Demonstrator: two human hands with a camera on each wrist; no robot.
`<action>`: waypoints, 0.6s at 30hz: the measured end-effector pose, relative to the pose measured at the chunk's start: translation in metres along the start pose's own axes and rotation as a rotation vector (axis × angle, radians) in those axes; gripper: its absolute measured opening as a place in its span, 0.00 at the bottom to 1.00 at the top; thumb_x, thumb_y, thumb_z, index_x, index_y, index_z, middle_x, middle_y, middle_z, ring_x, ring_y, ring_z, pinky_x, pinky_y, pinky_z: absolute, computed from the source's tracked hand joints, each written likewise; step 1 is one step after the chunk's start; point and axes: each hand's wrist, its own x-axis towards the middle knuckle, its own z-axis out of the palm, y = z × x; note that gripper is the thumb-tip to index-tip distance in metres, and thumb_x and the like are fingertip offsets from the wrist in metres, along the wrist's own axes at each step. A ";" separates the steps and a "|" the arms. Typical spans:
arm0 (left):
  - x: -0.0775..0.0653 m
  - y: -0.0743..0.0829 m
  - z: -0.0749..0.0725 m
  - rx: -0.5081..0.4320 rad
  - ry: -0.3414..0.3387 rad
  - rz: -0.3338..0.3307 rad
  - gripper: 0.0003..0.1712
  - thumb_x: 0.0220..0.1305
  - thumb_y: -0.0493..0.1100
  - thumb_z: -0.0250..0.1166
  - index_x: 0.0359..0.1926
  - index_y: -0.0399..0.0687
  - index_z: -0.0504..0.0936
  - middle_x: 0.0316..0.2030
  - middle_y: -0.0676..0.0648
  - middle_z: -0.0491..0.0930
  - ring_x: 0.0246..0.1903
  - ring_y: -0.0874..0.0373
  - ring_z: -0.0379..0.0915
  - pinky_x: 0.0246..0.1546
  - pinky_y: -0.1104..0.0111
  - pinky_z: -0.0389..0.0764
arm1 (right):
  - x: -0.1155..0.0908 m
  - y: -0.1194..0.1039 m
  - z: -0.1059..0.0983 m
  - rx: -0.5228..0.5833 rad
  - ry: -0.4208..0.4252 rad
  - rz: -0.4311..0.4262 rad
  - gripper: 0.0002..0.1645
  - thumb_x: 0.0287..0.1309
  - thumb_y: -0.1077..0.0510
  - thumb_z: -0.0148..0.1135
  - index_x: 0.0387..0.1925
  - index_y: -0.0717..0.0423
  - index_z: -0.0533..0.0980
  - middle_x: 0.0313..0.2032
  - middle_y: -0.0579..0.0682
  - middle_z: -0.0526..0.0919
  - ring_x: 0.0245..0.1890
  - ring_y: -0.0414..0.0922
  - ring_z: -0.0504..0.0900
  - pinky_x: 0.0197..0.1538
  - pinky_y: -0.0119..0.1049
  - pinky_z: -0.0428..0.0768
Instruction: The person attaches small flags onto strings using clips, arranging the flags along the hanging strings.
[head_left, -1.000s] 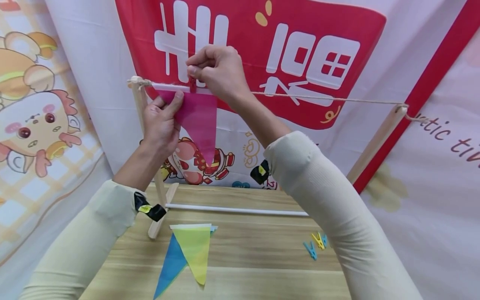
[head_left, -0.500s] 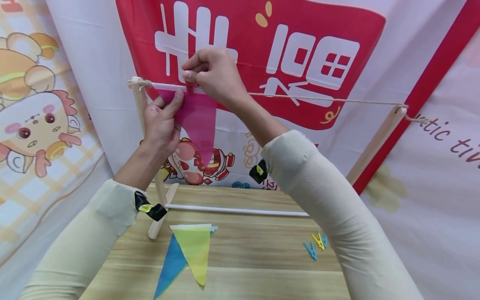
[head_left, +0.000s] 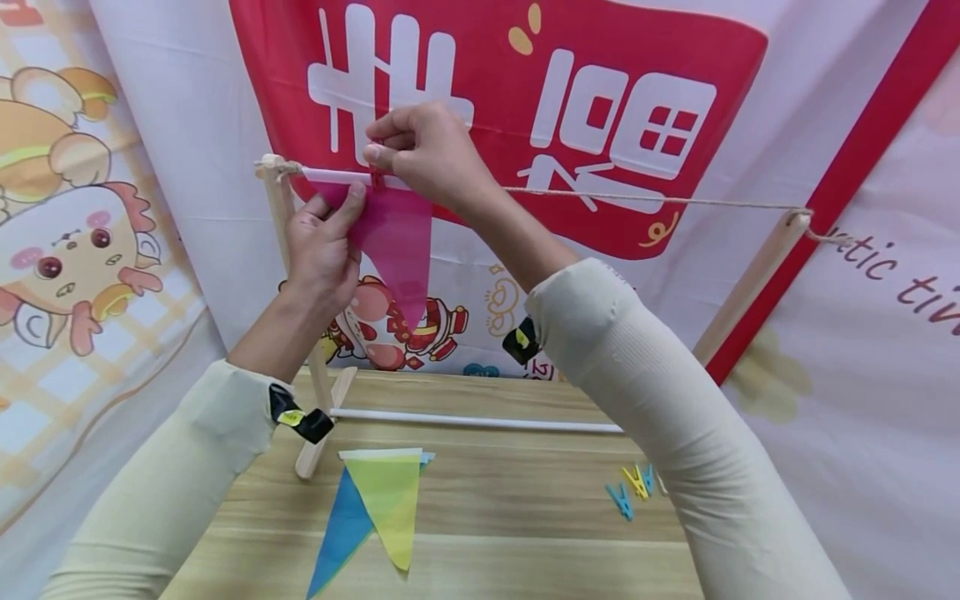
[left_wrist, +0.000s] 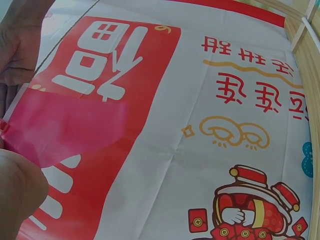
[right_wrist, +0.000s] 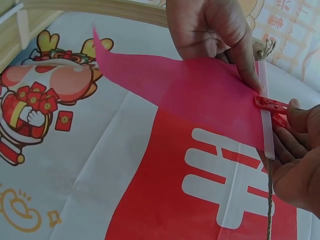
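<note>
A pink triangular pennant (head_left: 397,242) hangs point down from the twine (head_left: 637,197), its white top edge along the line near the left post. My left hand (head_left: 324,246) pinches the pennant close to its upper left corner, thumb in front. In my right hand (head_left: 435,158) the thumb and fingers pinch a red clothespin (right_wrist: 270,104), whose jaws straddle the white edge at about its middle. The right wrist view shows both hands at the pennant (right_wrist: 175,95). In the left wrist view the clothespin (left_wrist: 4,126) is only partly visible at the left border.
Wooden posts (head_left: 753,287) hold the twine at both ends, with a white rod (head_left: 480,421) low between them. A yellow pennant (head_left: 390,500) overlaps a blue pennant (head_left: 341,529) on the wooden table (head_left: 525,558). Blue and yellow clothespins (head_left: 636,482) lie at the right.
My right hand has come slightly down and left, bringing the red clothespin lower onto the pennant's white edge. The left hand keeps its place.
</note>
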 end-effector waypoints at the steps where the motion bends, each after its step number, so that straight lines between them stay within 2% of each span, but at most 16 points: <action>1: 0.000 0.000 0.000 -0.001 -0.001 -0.001 0.27 0.74 0.41 0.75 0.70 0.43 0.85 0.66 0.45 0.82 0.70 0.51 0.82 0.68 0.67 0.87 | 0.000 0.000 0.000 -0.002 -0.003 -0.002 0.22 0.78 0.54 0.72 0.67 0.56 0.87 0.59 0.52 0.93 0.54 0.41 0.93 0.62 0.27 0.89; 13: -0.001 -0.001 0.001 0.005 -0.011 0.023 0.28 0.75 0.41 0.74 0.72 0.45 0.83 0.70 0.45 0.81 0.71 0.51 0.81 0.68 0.67 0.86 | -0.003 0.004 -0.003 0.010 -0.006 0.014 0.27 0.78 0.51 0.72 0.72 0.54 0.83 0.62 0.50 0.92 0.59 0.40 0.93 0.64 0.27 0.88; 18: 0.000 -0.001 -0.001 -0.025 -0.008 0.040 0.27 0.74 0.39 0.74 0.71 0.43 0.83 0.73 0.41 0.79 0.71 0.51 0.81 0.69 0.67 0.86 | -0.004 0.006 -0.004 0.017 -0.001 0.003 0.26 0.78 0.51 0.72 0.70 0.55 0.85 0.60 0.50 0.93 0.58 0.40 0.93 0.63 0.27 0.88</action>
